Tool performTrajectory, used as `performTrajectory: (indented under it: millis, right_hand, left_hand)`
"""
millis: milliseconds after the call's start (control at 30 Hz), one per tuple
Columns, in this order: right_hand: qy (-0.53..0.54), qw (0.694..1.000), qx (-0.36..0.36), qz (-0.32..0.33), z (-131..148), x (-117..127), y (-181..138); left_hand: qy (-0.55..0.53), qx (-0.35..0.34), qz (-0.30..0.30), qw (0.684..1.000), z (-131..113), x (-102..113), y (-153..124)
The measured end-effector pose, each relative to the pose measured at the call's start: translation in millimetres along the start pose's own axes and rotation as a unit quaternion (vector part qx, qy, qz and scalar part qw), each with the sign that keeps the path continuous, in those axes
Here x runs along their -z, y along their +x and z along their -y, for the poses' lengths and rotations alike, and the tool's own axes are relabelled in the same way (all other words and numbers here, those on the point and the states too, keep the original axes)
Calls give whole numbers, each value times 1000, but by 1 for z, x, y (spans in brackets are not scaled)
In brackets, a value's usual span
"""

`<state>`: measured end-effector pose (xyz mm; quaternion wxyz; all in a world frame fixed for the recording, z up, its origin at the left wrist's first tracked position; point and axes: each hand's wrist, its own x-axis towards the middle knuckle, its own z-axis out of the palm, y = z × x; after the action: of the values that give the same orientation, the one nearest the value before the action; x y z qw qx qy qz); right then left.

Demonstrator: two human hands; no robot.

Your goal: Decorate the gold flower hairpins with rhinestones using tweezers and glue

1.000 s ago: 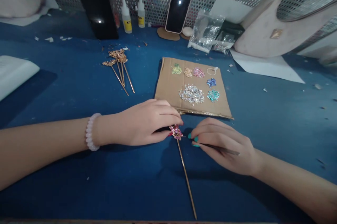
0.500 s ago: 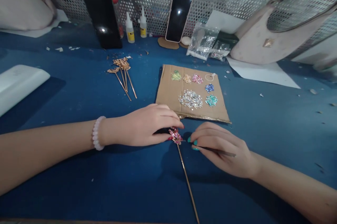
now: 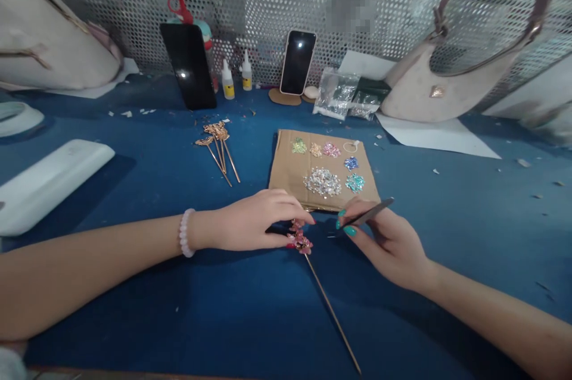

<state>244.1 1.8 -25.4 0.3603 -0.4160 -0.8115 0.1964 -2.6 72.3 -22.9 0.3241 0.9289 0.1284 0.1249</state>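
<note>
My left hand (image 3: pixel 263 222) grips the pink flower head of a gold hairpin (image 3: pixel 333 311) between thumb and fingertips. The pin's long stick slants down to the right over the blue table. Held in my right hand (image 3: pixel 388 243) are dark tweezers (image 3: pixel 369 213), their fine tips pointing left, a short gap from the flower head. Whether the tips hold anything is too small to tell. Just beyond both hands lies a piece of cardboard (image 3: pixel 286 174) with small piles of coloured stones: silver stones (image 3: pixel 324 181), teal stones (image 3: pixel 356 182), pink stones (image 3: pixel 331 149), and several others.
Several gold hairpins (image 3: pixel 218 145) lie behind my left hand. Two glue bottles (image 3: pixel 228 82), a dark tablet-like slab (image 3: pixel 190 67) and a phone (image 3: pixel 298 63) stand along the mesh wall. A white case (image 3: pixel 58 180) sits left, a handbag (image 3: pixel 447 88) back right, near plastic bags (image 3: pixel 335 94).
My right hand has turned and drawn the tweezers slightly away from the flower head. My left hand keeps its hold on the hairpin. The camera view has tilted up.
</note>
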Motion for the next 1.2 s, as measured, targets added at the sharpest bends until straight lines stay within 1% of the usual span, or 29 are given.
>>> performTrajectory:
  millis: [100, 233, 367, 467, 567, 600, 633, 667, 733, 800, 867, 900, 1000, 1100, 1133, 1200]
  right_hand:
    - [-5, 1000, 20, 23, 1, 1, 0]
    - [-41, 998, 33, 44, 5, 2, 0]
    - [-49, 997, 35, 37, 7, 2, -1]
    - [-36, 999, 23, 16, 4, 0, -2]
    - [-6, 1000, 10, 3, -1, -3, -5]
    - [19, 1000, 14, -13, -3, -4, -6]
    - [37, 999, 5, -18, -5, -3, -7]
    - [40, 999, 10, -16, -5, -3, -8]
    - [57, 998, 19, 10, -5, 1, -9]
    - [110, 993, 22, 48, -2, 5, -9]
    - [162, 984, 25, 71, 1, 8, -9]
    - [164, 983, 30, 72, 3, 8, -8]
    - [99, 991, 64, 61, 5, 7, -4]
    - [82, 988, 95, 93, 6, 6, 0]
    - [90, 986, 91, 103, 6, 6, 0]
    - [114, 987, 49, 104, 7, 5, 0]
  left_hand:
    - [9, -10, -12, 1000, 0, 0, -1]
    - [52, -44, -29, 997, 0, -2, -3]
    - [75, -64, -34, 995, 0, -4, -3]
    - [68, -68, -34, 995, -1, -4, -3]
    - [69, -58, -30, 995, -2, -5, -3]
    - [73, -57, -30, 995, -3, -6, -4]
    - [79, -56, -32, 995, -3, -6, -4]
    - [86, -58, -35, 994, -3, -6, -4]
    - [105, -64, -42, 992, -4, -6, -5]
    - [127, -75, -45, 988, -5, -5, -5]
    - [152, -98, -46, 982, -8, -5, -6]
    - [168, -115, -47, 978, -9, -5, -6]
    - [230, -196, -60, 951, -14, -7, -9]
    - [275, -293, -64, 914, -20, -8, -10]
    - [280, -318, -59, 904, -21, -9, -10]
    - [280, -350, -48, 893, -23, -9, -10]
